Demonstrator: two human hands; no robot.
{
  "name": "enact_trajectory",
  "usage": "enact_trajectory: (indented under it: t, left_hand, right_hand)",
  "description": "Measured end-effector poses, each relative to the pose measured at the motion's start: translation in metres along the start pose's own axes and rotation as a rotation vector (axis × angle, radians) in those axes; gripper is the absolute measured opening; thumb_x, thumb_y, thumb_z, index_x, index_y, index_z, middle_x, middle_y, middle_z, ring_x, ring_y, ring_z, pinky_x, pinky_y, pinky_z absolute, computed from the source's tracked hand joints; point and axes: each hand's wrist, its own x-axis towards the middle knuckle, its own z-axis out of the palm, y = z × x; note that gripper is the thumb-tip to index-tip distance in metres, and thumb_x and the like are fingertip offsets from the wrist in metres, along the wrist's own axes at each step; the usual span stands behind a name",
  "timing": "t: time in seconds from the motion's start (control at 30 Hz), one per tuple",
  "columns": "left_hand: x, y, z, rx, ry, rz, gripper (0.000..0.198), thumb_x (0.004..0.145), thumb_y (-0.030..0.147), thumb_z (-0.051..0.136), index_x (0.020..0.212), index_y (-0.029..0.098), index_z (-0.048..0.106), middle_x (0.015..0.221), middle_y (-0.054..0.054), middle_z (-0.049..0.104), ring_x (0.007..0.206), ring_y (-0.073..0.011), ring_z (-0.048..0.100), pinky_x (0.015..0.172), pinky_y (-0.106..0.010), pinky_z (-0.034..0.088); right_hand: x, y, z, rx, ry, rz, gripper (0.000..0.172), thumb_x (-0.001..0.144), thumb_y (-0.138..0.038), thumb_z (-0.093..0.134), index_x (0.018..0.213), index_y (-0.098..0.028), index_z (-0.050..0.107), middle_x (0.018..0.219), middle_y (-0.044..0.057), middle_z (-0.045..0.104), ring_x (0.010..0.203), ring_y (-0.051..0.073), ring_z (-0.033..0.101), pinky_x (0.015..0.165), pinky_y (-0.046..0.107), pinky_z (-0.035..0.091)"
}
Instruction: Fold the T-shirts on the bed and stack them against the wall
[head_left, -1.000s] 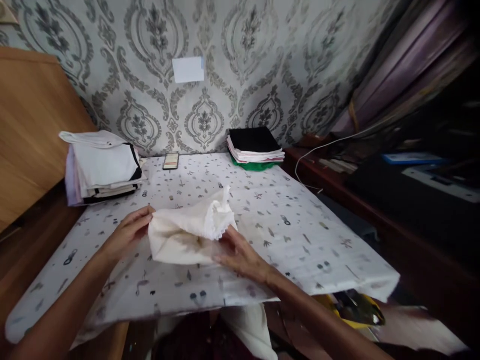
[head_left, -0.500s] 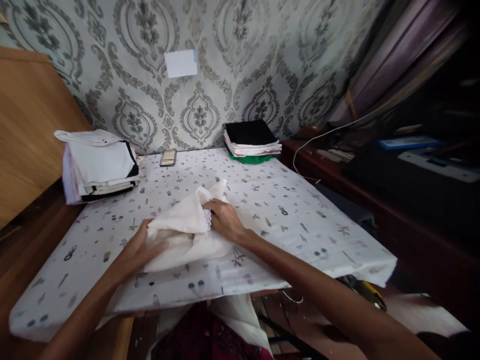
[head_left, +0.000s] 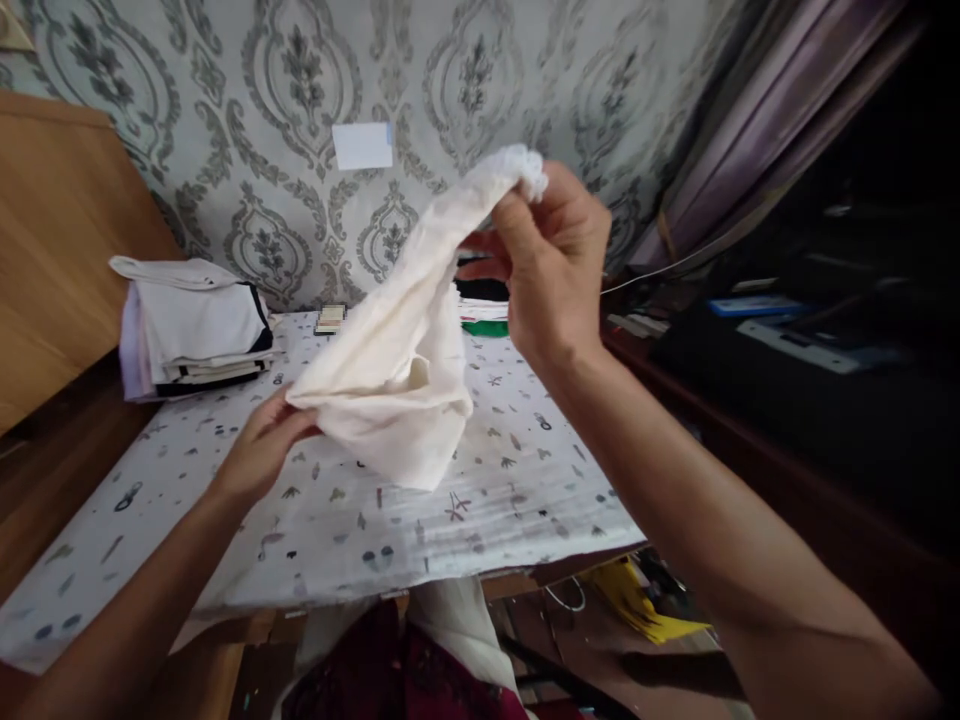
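A cream-white cloth garment (head_left: 390, 350) with a lace edge hangs between my two hands above the table. My right hand (head_left: 559, 260) is raised high and pinches the lace-trimmed end between thumb and fingers. Lower down, my left hand (head_left: 266, 445) grips the garment's left corner. Loose folds sag open in the middle, and the bottom point hangs over the patterned cloth. What exact kind of garment it is, I cannot tell.
A printed white cloth (head_left: 480, 540) covers the table. At the back left stands a stack of folded clothes (head_left: 202, 325); another folded stack (head_left: 484, 310) sits behind my right hand. A small card-like box (head_left: 330, 319) lies near the wall. Dark furniture (head_left: 787, 400) borders the right side.
My right hand has lifted the lace end up and to the right, so the garment has come off the table and opened out. My left hand has risen slightly, still holding its corner.
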Motion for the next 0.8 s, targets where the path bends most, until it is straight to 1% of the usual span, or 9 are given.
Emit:
enact_trajectory:
  t: [0.1,0.2,0.33,0.43,0.5,0.6,0.67,0.73,0.8]
  left_hand:
    - [0.018,0.031,-0.005,-0.140,0.141,0.131,0.023,0.067,0.029,0.074,0.089,0.023,0.067,0.083,0.001,0.071,0.080,-0.0186,0.064,0.070,-0.029,0.056]
    - [0.031,0.069,-0.017,-0.230,0.256,0.206,0.014,0.064,0.017,0.071,0.068,0.022,0.059,0.065,0.004,0.060,0.059,-0.0107,0.053,0.056,-0.022,0.049]
    - [0.008,0.096,-0.004,-0.129,0.319,0.376,0.011,0.074,0.020,0.068,0.074,0.024,0.058,0.066,0.004,0.056,0.057,-0.0114,0.050,0.049,-0.023,0.039]
    - [-0.040,0.077,0.033,0.210,0.154,0.586,0.009,0.092,0.029,0.056,0.092,0.035,0.062,0.070,0.003,0.059,0.059,-0.0171,0.054,0.053,-0.031,0.042]
    - [-0.073,0.049,0.062,0.544,-0.324,0.693,0.018,0.093,0.034,0.055,0.106,0.043,0.064,0.076,0.000,0.066,0.066,-0.0212,0.060,0.062,-0.037,0.049]
    - [-0.102,0.007,0.098,0.885,-0.642,0.560,0.042,0.081,0.036,0.073,0.123,0.038,0.065,0.085,-0.009,0.072,0.072,-0.0272,0.066,0.065,-0.040,0.051]
    - [-0.104,-0.011,0.109,1.190,-0.685,0.356,0.047,0.081,0.030,0.073,0.128,0.026,0.064,0.092,-0.017,0.072,0.077,-0.0313,0.069,0.064,-0.040,0.050]
    - [-0.096,-0.017,0.107,1.414,-0.667,0.191,0.038,0.086,0.027,0.067,0.123,0.017,0.065,0.095,-0.022,0.072,0.080,-0.0336,0.070,0.063,-0.039,0.049]
    - [-0.086,-0.011,0.094,1.522,-0.618,0.163,0.027,0.093,0.027,0.057,0.115,0.015,0.068,0.094,-0.021,0.073,0.081,-0.0327,0.071,0.063,-0.037,0.049]
  right_hand:
    - [0.013,-0.028,-0.009,-0.027,0.067,-0.121,0.005,0.097,-0.023,0.057,0.094,-0.021,0.055,0.087,-0.006,0.064,0.072,0.007,0.067,0.051,0.014,0.051]
    - [0.021,-0.055,-0.020,0.013,0.177,-0.117,0.001,0.098,-0.020,0.055,0.098,-0.021,0.054,0.088,-0.006,0.065,0.069,0.007,0.066,0.053,0.016,0.051]
    - [0.022,-0.076,-0.025,0.066,0.236,-0.139,0.014,0.098,-0.013,0.055,0.087,-0.021,0.055,0.071,-0.008,0.057,0.057,0.004,0.059,0.047,0.013,0.044]
    - [0.017,-0.076,-0.024,0.071,0.229,-0.178,0.020,0.098,-0.008,0.052,0.082,-0.020,0.054,0.065,-0.009,0.053,0.049,0.002,0.052,0.041,0.013,0.041]
    - [0.015,-0.072,-0.024,0.064,0.247,-0.165,0.021,0.098,-0.007,0.051,0.082,-0.020,0.053,0.064,-0.009,0.051,0.047,0.002,0.050,0.041,0.012,0.041]
    - [0.012,-0.070,-0.028,0.061,0.250,-0.170,0.017,0.098,-0.007,0.051,0.085,-0.019,0.057,0.064,-0.009,0.050,0.048,0.001,0.049,0.041,0.011,0.041]
    - [0.010,-0.070,-0.034,0.054,0.234,-0.222,0.012,0.096,-0.009,0.055,0.090,-0.018,0.059,0.065,-0.009,0.051,0.050,0.001,0.050,0.044,0.011,0.045]
    - [0.010,-0.071,-0.042,0.016,0.230,-0.289,0.007,0.093,-0.012,0.060,0.090,-0.018,0.059,0.068,-0.009,0.052,0.054,0.002,0.055,0.050,0.012,0.050]
    - [0.012,-0.070,-0.053,-0.044,0.257,-0.348,0.006,0.092,-0.016,0.062,0.088,-0.020,0.059,0.070,-0.009,0.053,0.062,0.004,0.062,0.053,0.013,0.052]
